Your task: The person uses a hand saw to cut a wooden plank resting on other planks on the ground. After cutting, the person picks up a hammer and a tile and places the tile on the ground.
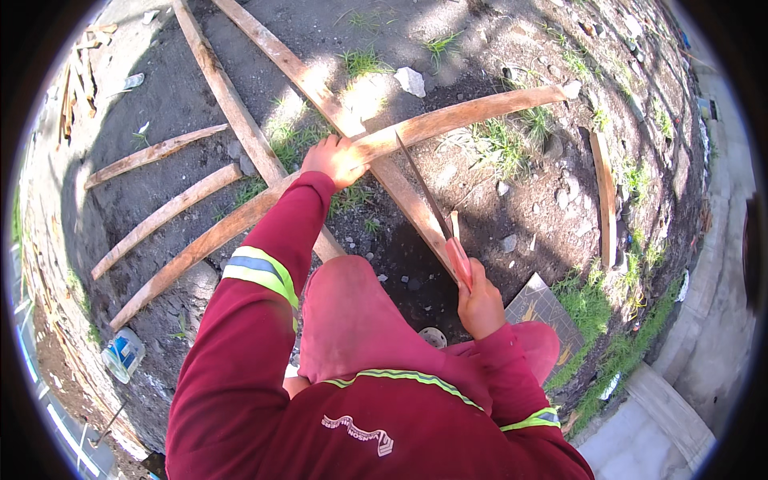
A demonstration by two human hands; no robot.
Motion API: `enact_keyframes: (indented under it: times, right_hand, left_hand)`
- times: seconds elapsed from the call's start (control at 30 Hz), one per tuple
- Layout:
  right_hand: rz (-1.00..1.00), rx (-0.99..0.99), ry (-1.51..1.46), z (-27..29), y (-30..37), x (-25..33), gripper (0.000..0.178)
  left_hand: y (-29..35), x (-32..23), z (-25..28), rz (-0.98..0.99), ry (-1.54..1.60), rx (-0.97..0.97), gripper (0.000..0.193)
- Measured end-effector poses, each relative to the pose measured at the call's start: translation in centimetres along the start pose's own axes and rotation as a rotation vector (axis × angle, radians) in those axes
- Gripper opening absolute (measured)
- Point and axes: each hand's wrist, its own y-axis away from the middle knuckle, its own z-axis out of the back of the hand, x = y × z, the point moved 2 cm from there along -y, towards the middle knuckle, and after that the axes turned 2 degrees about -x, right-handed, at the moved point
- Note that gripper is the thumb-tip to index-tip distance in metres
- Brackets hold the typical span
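Note:
A long wooden plank (472,109) lies slantwise across two other lengths of timber on the ground. My left hand (334,160) grips it close to where it crosses the timber (412,200) running toward me, fingers curled over its far edge. In my right hand (482,302) is the reddish handle of a handsaw (422,178). Its narrow blade points away from me, and the tip end meets the plank to the right of my left hand. Whether the teeth have cut into the wood cannot be made out. The second supporting timber (232,104) lies to the left.
Two shorter wood strips (166,218) lie at left, near a clear plastic container (122,355). Another wood piece (603,200) rests at right. A flat grey tile (546,320) lies by my right knee. Stones and grass tufts dot the soil; concrete edging (670,408) runs along the right.

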Motion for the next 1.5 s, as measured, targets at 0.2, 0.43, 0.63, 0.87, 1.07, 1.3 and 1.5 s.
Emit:
enact_keyframes:
  times: [0.2, 0.43, 0.63, 0.87, 1.07, 1.3, 1.5]
  right_hand:
    - [0.067, 0.011, 0.079, -1.0, -6.2, 3.8, 0.035]
    - [0.056, 0.016, 0.029, -0.8, -2.8, 0.8, 0.044]
    - [0.065, 0.010, 0.057, 0.0, -4.0, 2.4, 0.042]
    - [0.222, -0.123, 0.008, -3.9, -5.5, -0.4, 0.036]
    - [-0.063, 0.073, 0.075, 1.6, 0.4, 1.0, 0.046]
    - [0.143, -0.071, -0.011, -3.8, -9.7, 3.1, 0.035]
    - [0.099, -0.024, 0.019, 2.6, 1.0, 1.6, 0.039]
  left_hand:
    - [0.0, -0.1, 0.0, -0.011, 0.019, -0.040, 0.061]
    - [0.1, -0.2, 0.4, -0.017, 0.001, -0.046, 0.060]
    - [0.1, -0.1, -0.2, -0.019, 0.027, -0.061, 0.060]
    - [0.0, -0.1, 0.3, -0.014, 0.023, -0.024, 0.061]
    - [0.1, -0.1, -0.1, 0.008, 0.023, -0.006, 0.062]
    - [0.4, -0.3, 0.4, -0.015, 0.017, -0.002, 0.063]
    - [0.0, -0.1, 0.0, 0.020, 0.014, 0.001, 0.062]
